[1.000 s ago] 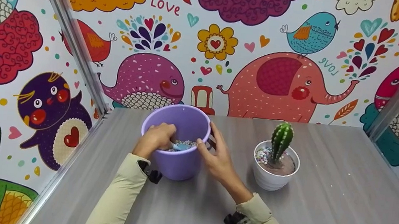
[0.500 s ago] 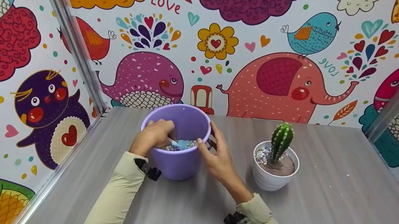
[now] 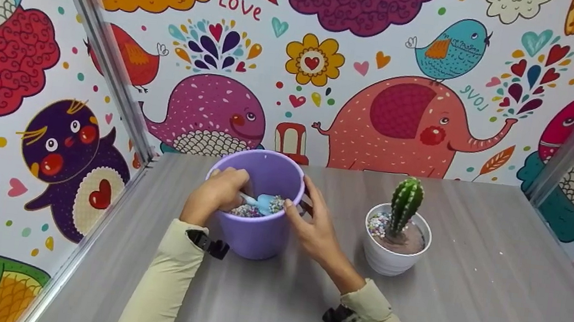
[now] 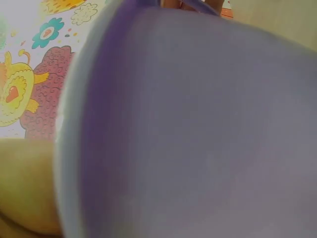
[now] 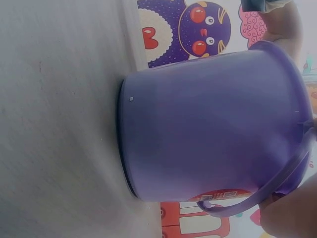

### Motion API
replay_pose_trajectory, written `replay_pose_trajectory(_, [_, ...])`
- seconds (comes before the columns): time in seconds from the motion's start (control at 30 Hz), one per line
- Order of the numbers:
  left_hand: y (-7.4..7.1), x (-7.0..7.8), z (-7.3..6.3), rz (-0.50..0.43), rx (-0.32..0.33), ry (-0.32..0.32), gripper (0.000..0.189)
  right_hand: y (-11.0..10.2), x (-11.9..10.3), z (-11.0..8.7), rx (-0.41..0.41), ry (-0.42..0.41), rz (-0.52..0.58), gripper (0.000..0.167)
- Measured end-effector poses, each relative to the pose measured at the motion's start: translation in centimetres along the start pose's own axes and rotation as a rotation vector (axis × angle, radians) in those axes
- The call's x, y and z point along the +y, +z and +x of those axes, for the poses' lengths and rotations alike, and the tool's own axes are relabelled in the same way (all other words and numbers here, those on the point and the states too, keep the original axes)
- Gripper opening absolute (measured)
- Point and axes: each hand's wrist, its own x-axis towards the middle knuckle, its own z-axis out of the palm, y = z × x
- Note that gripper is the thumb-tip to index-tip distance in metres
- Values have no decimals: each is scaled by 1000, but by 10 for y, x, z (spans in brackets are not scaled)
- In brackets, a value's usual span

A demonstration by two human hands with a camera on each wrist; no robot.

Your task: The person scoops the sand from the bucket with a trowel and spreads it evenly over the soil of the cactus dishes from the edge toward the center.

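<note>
A purple bucket with colourful small beads in it stands on the table. Reaching in over its left rim, my left hand grips the handle of a small light blue scoop, whose blade carries beads inside the bucket. My right hand holds the right side of the rim, thumb at the near edge and fingers along the outside. The bucket's outer wall fills most of the left wrist view and hides the fingers there. In the right wrist view, its purple carrying handle hangs down beside the wall.
To the right on the grey table is a white pot with a green cactus and beads over part of its soil. Several tiny specks lie farther right. Printed wall panels close off the back and left.
My left hand has drawn slightly left and up inside the bucket. The scoop has risen out of the beads, and its blade now shows with a load. The right hand keeps its hold.
</note>
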Motion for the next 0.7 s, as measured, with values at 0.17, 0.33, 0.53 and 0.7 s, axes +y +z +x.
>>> replay_pose_trajectory(0.17, [-3, 0, -8, -16, 37, 18, 25, -1, 0, 0, 4, -8, 7, 76])
replay_pose_trajectory(0.33, [-4, 2, -16, -39, 54, 29, 27, -1, 1, 0, 4, -4, -5, 77])
replay_pose_trajectory(0.53, [-5, 2, -20, -38, 76, 36, 29, -2, 2, 1, -10, -7, 3, 79])
replay_pose_trajectory(0.7, [-9, 0, -23, -33, 93, 32, 23, -3, 3, 2, -16, -31, 4, 80])
